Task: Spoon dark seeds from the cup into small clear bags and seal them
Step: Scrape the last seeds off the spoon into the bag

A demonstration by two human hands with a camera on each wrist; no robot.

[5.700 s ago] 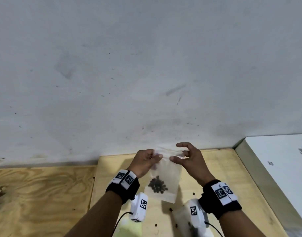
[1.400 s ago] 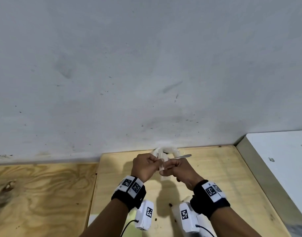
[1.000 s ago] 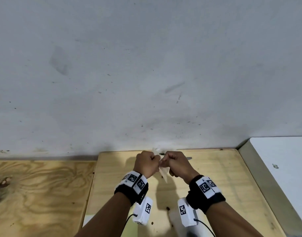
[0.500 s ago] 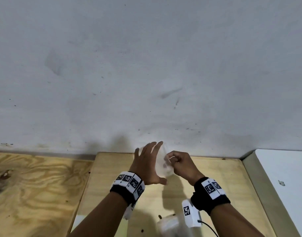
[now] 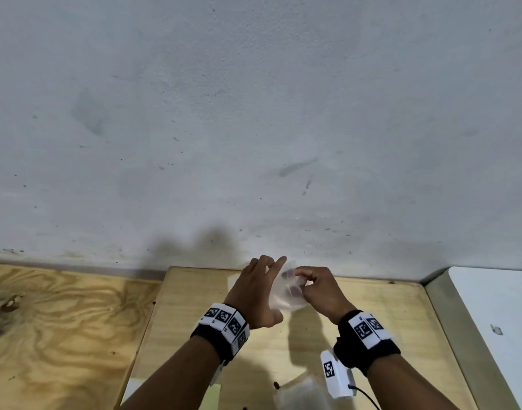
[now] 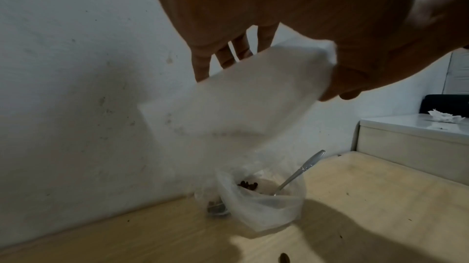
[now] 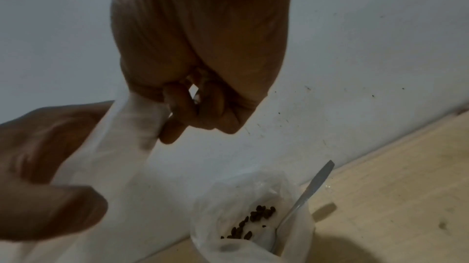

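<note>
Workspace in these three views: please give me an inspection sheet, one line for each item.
Surface: light plywood table against a wall; a few loose dark seeds lie on it.
Job's things: small clear bag held up between both hands; cup with dark seeds, a plastic liner and a metal spoon.
Clutter: crumpled white paper on the side unit.
Grippers: left hand flat behind the bag, fingers straight; right hand pinches the bag's top.
Cables: black cable from the right wrist camera.
Surroundings: stained grey wall; white side unit.

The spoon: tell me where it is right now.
The spoon stands in the cup of dark seeds on the wooden table near the wall, handle leaning up to the right, below the hands and touched by neither.
</note>
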